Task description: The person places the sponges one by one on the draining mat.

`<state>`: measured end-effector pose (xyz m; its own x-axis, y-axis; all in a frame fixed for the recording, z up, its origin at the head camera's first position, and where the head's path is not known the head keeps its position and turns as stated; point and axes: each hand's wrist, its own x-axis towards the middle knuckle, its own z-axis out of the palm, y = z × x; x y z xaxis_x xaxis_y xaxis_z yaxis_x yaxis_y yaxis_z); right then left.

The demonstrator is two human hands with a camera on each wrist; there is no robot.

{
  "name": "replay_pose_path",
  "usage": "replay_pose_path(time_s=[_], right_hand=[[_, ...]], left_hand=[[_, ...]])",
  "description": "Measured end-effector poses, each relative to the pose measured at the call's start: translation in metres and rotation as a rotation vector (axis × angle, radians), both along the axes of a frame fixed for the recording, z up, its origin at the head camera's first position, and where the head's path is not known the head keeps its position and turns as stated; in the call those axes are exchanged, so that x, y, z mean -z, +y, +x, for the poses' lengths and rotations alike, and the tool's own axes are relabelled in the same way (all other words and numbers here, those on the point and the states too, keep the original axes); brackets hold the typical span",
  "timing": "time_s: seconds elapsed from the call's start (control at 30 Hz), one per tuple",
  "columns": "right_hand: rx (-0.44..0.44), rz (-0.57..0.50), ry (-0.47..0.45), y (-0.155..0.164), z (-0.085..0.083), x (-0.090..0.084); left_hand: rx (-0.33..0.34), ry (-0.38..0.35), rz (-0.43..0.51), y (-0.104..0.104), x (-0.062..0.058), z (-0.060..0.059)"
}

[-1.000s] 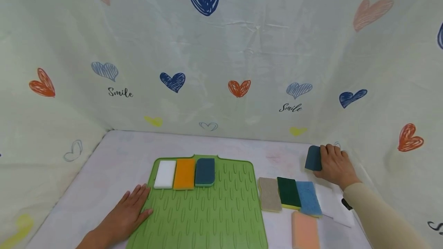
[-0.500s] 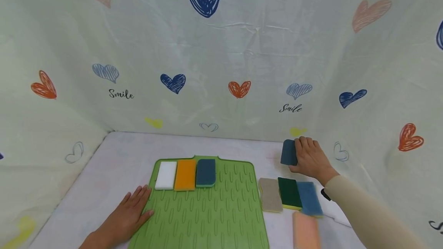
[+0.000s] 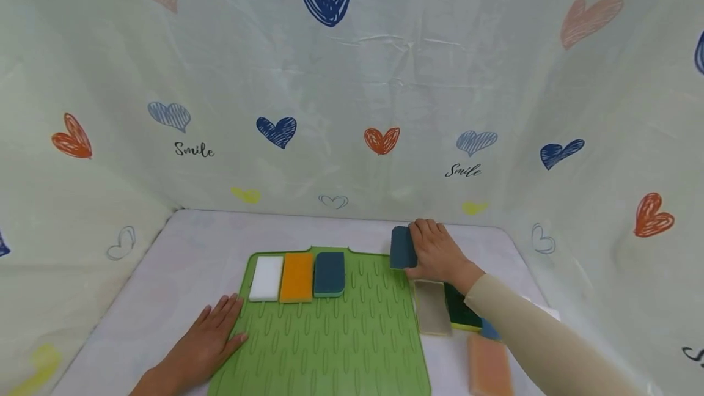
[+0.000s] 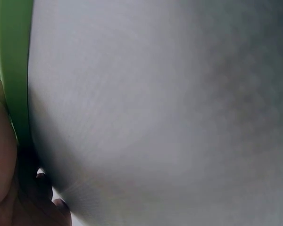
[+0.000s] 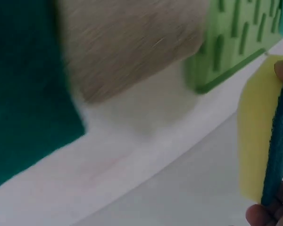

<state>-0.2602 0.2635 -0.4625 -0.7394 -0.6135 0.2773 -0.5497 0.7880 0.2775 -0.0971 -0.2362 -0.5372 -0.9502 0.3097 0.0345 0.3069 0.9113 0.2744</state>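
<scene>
The step in hand looks like carrying one more sponge over to the row on the green mat (image 3: 330,335). The right hand (image 3: 437,255) grips a dark blue sponge (image 3: 403,247) with a yellow underside (the right wrist view shows the yellow layer plainly), fingers curled round it, and holds it on edge just above the mat's far right corner. The left hand (image 3: 211,341) lies flat with straight fingers, pressing on the mat's left edge and the bench (image 3: 181,243).

Three sponges already lie side by side along the mat's far edge: a white sponge (image 3: 266,278), an orange sponge (image 3: 296,277) and a teal sponge (image 3: 329,274). By my judgement the next move calls for travelling further left, turning the held sponge flat and setting it down just beside the teal one, without nudging the row.

Compared with a second ago, the right hand has come well to the left: it was then near the bench's far right corner, beyond the loose sponges, and its sleeve now covers part of the dark green sponge (image 3: 455,307) beside the beige sponge (image 3: 431,313). The left hand has stayed put, and the three sponges on the mat have not shifted.
</scene>
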Motion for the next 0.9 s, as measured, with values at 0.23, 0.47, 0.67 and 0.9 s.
replay_pose_path(time_s=[0.23, 0.47, 0.67, 0.9], right_hand=[[-0.093, 0.001, -0.124, -0.037, 0.005, 0.009], [-0.124, 0.014, -0.187, -0.065, 0.008, 0.021], [-0.097, 0.041, -0.262, -0.079, 0.010, 0.028], [-0.057, 0.049, -0.320, -0.086, 0.011, 0.033]], left_hand=[[0.000, 0.024, -0.001, -0.001, 0.004, -0.001], [0.002, 0.020, -0.004, -0.001, 0.005, -0.002], [0.002, 0.012, -0.015, 0.000, 0.001, -0.001], [-0.003, 0.003, -0.011, 0.001, 0.000, 0.000]])
